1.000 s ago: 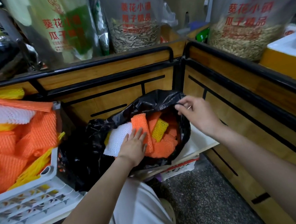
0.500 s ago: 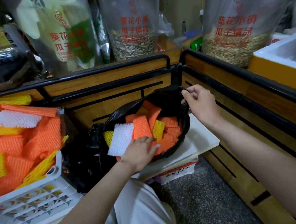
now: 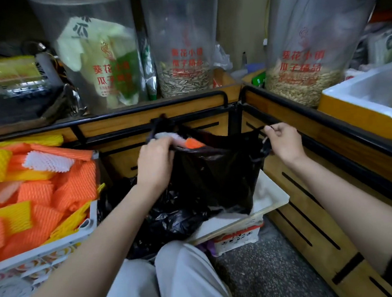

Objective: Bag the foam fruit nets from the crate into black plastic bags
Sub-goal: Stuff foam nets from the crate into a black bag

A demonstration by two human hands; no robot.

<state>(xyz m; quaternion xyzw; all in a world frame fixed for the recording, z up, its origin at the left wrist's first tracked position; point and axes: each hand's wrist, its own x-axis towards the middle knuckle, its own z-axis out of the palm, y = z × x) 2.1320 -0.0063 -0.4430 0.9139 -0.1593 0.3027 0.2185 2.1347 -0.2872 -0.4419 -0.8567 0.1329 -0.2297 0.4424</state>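
Crate (image 3: 57, 241): far left, heaped with foam nets (image 3: 38, 196).
Left hand (image 3: 155, 160): fingers curled round the bag's left handle.
Black bag (image 3: 215, 177): upright between the hands, nets at its mouth.
Right hand (image 3: 282, 142): pinches the right handle; best raised level with the left, so nothing spills.

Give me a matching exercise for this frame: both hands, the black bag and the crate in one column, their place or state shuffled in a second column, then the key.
Things:
1. left hand
2. right hand
3. bag
4. crate

Place or state:
a. at far left, heaped with nets
b. pinches the bag's right edge
c. held upright between both hands
d. grips the bag's left edge, beside an orange net

Pairs: 1-d, 2-b, 3-c, 4-a
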